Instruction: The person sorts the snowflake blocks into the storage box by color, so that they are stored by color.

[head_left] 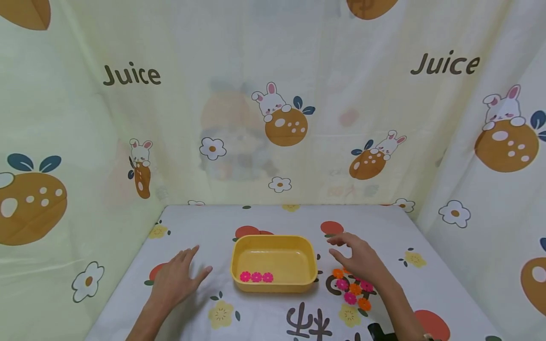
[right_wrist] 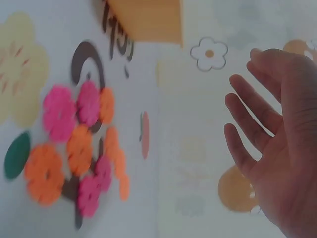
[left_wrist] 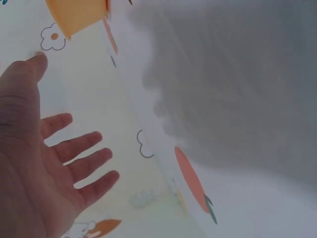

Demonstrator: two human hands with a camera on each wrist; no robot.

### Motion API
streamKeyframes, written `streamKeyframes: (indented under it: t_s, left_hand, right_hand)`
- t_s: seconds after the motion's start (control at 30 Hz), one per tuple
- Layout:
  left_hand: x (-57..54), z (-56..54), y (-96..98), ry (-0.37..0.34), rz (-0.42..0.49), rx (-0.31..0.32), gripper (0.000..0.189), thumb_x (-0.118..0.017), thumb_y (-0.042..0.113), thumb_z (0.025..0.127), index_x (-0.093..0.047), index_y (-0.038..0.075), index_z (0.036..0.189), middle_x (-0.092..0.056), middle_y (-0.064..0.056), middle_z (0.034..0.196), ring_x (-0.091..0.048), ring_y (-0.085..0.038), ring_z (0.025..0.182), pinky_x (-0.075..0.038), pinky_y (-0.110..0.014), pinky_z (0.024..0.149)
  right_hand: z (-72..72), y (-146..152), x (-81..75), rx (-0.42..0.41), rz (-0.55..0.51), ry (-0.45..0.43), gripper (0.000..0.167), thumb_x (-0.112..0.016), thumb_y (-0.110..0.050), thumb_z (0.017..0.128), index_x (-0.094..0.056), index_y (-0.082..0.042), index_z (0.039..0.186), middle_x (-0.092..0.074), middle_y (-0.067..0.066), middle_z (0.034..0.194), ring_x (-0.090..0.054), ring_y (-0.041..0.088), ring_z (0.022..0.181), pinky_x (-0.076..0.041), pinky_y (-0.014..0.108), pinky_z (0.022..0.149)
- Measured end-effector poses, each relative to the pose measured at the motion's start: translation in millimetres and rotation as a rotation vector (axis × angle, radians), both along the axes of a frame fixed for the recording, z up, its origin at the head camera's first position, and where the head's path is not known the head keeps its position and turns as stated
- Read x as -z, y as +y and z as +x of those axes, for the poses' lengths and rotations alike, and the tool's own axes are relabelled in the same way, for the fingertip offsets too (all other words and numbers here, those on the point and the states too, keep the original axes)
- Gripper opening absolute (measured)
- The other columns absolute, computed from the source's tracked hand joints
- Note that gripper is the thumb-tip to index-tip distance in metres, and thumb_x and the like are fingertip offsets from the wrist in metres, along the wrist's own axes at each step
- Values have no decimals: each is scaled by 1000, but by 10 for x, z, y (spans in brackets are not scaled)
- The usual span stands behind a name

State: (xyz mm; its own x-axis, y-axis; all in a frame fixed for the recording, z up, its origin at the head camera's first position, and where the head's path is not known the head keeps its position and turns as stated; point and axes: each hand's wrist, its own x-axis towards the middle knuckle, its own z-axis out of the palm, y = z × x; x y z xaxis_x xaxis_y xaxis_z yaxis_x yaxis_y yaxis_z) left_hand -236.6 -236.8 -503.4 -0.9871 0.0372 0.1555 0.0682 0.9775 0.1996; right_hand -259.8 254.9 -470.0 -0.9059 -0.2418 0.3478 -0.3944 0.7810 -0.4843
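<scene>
Head view: your right hand (head_left: 358, 258) is the nearer one to the loose pink and orange flower pieces (head_left: 350, 298); they lie on the table (head_left: 375, 220) between the yellow tray (head_left: 281, 288) and the right edge, on the near side of your fingertips. The pieces are round, with no long axis and no pointing end. Three pink pieces (head_left: 256, 277) line the tray's near wall towards its left corner, their row and the tray's long axis parallel to the table's back edge.

Left wrist view: your left hand (left_wrist: 37, 153) is spread, empty, well apart from the tray.

Right wrist view: your right fingers are parted, holding nothing, clear of the loose pieces.
</scene>
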Motion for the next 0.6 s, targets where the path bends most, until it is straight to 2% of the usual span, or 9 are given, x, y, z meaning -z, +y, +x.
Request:
streamKeyframes:
  t_s: [0.1, 0.27, 0.37, 0.6]
  left_hand:
    - [6, -6, -27, 42, 11, 18, 85, -67, 69, 97, -54, 10, 157, -57, -26, 154, -58, -49, 137, -54, -70, 102]
    - [-17, -2, -38, 58, 6, 48, 86, -61, 72, 99, -53, 11, 159, -50, -28, 160, -50, -52, 143, -46, -72, 111]
    - [-37, 5, -35, 53, 0, 55, 89, -57, 75, 99, -50, 12, 161, -46, -29, 163, -45, -54, 147, -41, -73, 115]
    - [-50, -1, -39, 70, -26, 56, 90, -61, 72, 98, -45, 14, 165, -39, -29, 167, -40, -55, 151, -36, -76, 118]
  right_hand:
    - [49, 96, 24, 43, -10, -23, 28, -80, -18, 99, -75, -12, 126, -75, 6, 120, -69, 32, 114, -59, 60, 100]
    - [85, 234, 100, 94, -17, -87, 30, -80, -19, 99, -75, -11, 128, -75, 7, 123, -68, 33, 116, -58, 62, 101]
    - [89, 316, 169, 108, -15, -111, 32, -80, -21, 99, -74, -10, 129, -75, 7, 123, -68, 33, 116, -59, 61, 100]
    - [122, 496, 280, 97, -16, -108, 30, -81, -16, 98, -74, -7, 126, -76, 9, 118, -69, 34, 112, -58, 61, 99]
